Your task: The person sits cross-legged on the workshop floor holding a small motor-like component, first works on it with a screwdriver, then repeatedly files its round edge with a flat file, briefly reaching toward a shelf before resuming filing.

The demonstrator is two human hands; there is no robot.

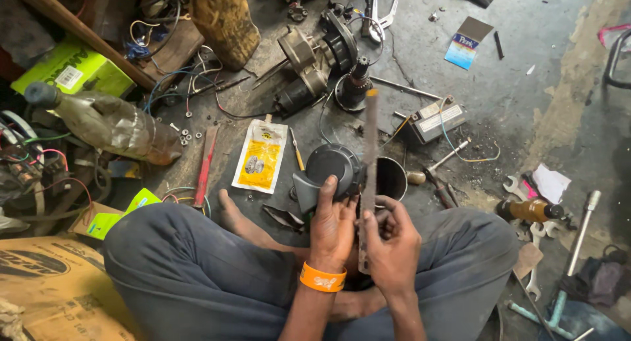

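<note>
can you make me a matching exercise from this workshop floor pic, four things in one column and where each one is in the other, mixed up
Things:
1. black horn-shaped part
2. long flat blade
3. yellow-and-white sachet
4. amber bottle

Places:
A. on the floor to the person's right, among spanners
B. gripped by the left hand
C. flat on the floor ahead of the bare foot
D. held upright by the right hand

Pairs: 1-B, 2-D, 3-C, 4-A
</note>
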